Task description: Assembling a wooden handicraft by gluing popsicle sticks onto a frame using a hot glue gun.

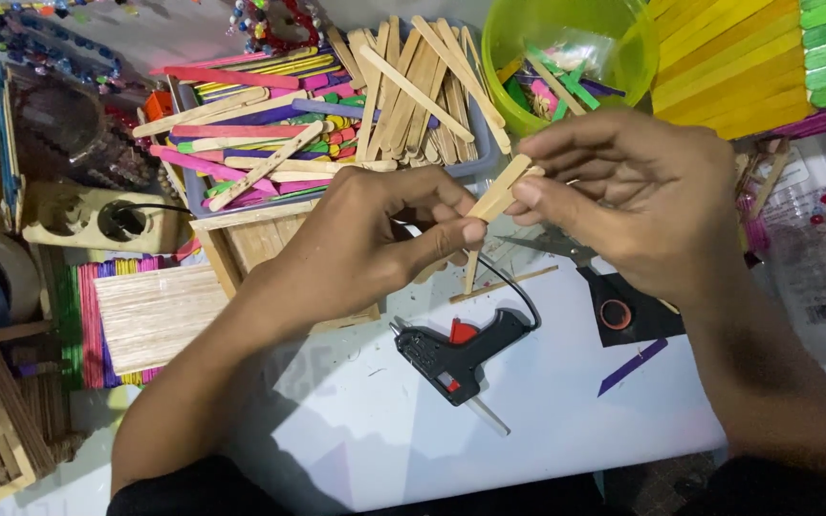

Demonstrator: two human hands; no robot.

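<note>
Holding: you grip a short plain wooden craft stick (499, 191) between both hands, above the middle of the white table (547, 401).
Left hand (375, 244): your thumb and fingers are pinched closed on the lower end of the stick.
Right hand (623, 196): your fingertips (526, 191) are closed on the upper end of the same stick, the palm turned downward.
Stick: it tilts up toward the right, and a second thin stick seems to hang from below it; how the two join cannot be made out.
Glue gun (456, 354): black with a red trigger, it lies on the table just below your hands, toward the near edge, its black cord looping upward.
Scissors (566, 250): they lie partly hidden under your right hand.
Purple stick (631, 367): it lies alone on the table, right of the glue gun.
Tray of sticks (336, 115): a heap of plain and coloured sticks sits toward the far edge, beyond your left hand.
Green bowl (566, 48): translucent, it holds more coloured sticks at the far edge.
Yellow and green stick panels (738, 57): they fill the far right corner.
Socket block (97, 218): it sits near the left edge with a black plug in it.
</note>
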